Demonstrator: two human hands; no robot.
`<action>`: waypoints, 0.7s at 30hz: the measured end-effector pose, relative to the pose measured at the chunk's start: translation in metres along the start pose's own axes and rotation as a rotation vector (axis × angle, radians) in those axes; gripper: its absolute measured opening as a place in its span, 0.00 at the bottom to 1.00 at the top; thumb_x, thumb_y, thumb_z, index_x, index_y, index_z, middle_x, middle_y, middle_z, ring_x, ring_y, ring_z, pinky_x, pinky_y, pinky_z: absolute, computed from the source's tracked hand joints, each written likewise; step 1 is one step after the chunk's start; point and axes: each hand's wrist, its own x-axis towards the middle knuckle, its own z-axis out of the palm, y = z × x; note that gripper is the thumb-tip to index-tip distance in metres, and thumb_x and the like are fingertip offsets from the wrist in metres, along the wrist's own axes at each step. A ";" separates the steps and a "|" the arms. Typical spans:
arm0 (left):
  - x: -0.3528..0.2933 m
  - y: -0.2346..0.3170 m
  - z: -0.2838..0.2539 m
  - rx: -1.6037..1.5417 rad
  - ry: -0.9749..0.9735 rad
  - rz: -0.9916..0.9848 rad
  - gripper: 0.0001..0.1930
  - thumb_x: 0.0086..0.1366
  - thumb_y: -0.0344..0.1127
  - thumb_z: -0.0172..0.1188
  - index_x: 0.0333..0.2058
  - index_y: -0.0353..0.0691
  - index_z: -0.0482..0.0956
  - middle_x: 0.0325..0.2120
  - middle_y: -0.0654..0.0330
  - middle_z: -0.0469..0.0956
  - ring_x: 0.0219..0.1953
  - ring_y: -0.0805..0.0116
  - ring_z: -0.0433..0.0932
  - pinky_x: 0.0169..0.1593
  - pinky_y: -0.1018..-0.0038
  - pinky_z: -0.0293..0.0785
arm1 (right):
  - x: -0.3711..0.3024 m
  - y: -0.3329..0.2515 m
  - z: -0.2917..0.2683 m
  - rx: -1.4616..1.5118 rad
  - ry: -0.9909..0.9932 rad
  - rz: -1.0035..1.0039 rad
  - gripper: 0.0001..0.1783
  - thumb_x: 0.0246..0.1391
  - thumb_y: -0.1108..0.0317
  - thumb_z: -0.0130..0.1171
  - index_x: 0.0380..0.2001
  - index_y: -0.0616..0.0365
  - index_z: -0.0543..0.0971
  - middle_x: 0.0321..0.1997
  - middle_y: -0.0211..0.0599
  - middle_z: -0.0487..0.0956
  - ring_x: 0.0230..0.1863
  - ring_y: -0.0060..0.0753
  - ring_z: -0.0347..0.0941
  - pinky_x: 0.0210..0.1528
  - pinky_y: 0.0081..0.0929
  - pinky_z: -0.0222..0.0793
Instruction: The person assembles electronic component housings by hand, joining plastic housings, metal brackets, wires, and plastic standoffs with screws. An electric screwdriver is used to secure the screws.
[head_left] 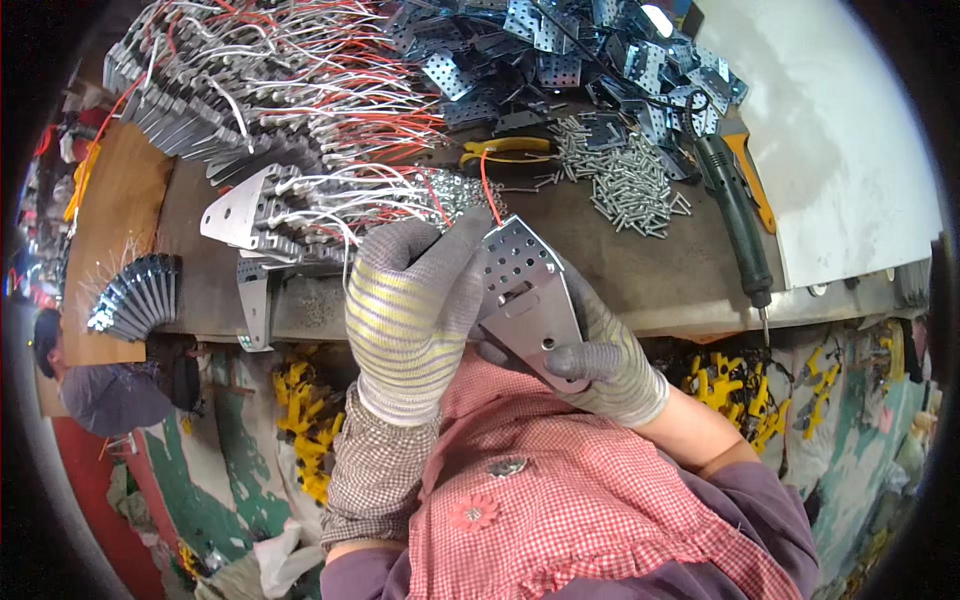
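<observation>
A tapered grey metal housing (548,330) with a perforated end plate (520,258) is held tilted in front of my chest. My right hand (612,365), in a striped grey work glove, grips it from the right, thumb across its narrow lower end. My left hand (405,310), gloved the same way, is closed at the upper left edge of the housing; its fingertips are partly hidden. A red wire (489,185) rises from the top of the perforated plate. Left of my left hand stands a stack of similar metal housings (262,215) with white wires.
Piled at the back are wired metal parts (300,80) and dark perforated plates (550,65). Loose screws (630,180), yellow-handled pliers (507,148) and a power screwdriver (735,215) lie ahead and right. A fanned stack of dark parts (140,297) sits left. Yellow parts (305,425) hang below the table edge.
</observation>
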 end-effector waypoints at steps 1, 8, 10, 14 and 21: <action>-0.001 0.001 0.000 -0.024 0.000 -0.033 0.20 0.56 0.28 0.74 0.49 0.46 0.90 0.32 0.57 0.77 0.32 0.58 0.77 0.36 0.63 0.73 | -0.003 0.001 0.001 -0.005 0.005 -0.002 0.63 0.47 0.59 0.78 0.81 0.54 0.52 0.75 0.43 0.68 0.73 0.41 0.68 0.74 0.42 0.67; -0.010 -0.004 -0.004 0.024 0.009 -0.030 0.20 0.53 0.27 0.75 0.47 0.47 0.91 0.28 0.59 0.76 0.30 0.58 0.76 0.35 0.62 0.73 | -0.006 0.005 0.010 0.014 0.025 0.002 0.63 0.48 0.60 0.78 0.81 0.56 0.51 0.74 0.43 0.68 0.71 0.41 0.70 0.72 0.41 0.69; -0.012 -0.009 -0.002 0.054 0.023 0.003 0.20 0.53 0.27 0.75 0.47 0.47 0.91 0.29 0.59 0.76 0.30 0.58 0.76 0.35 0.62 0.73 | -0.004 0.007 0.012 0.025 0.014 0.013 0.63 0.48 0.61 0.78 0.81 0.56 0.51 0.74 0.43 0.67 0.71 0.40 0.70 0.72 0.41 0.68; -0.018 -0.017 0.004 0.031 0.069 -0.010 0.21 0.53 0.27 0.76 0.48 0.42 0.90 0.30 0.59 0.78 0.31 0.59 0.77 0.35 0.64 0.75 | 0.001 0.008 0.017 0.011 0.021 -0.001 0.58 0.50 0.69 0.71 0.81 0.56 0.51 0.75 0.43 0.67 0.71 0.40 0.70 0.73 0.39 0.66; -0.042 0.018 0.019 -0.870 -0.123 -0.603 0.41 0.58 0.23 0.72 0.70 0.40 0.66 0.46 0.62 0.75 0.44 0.75 0.75 0.50 0.76 0.76 | -0.004 0.039 -0.006 -1.107 0.056 -0.401 0.51 0.55 0.72 0.61 0.80 0.58 0.50 0.75 0.63 0.65 0.75 0.58 0.65 0.76 0.45 0.59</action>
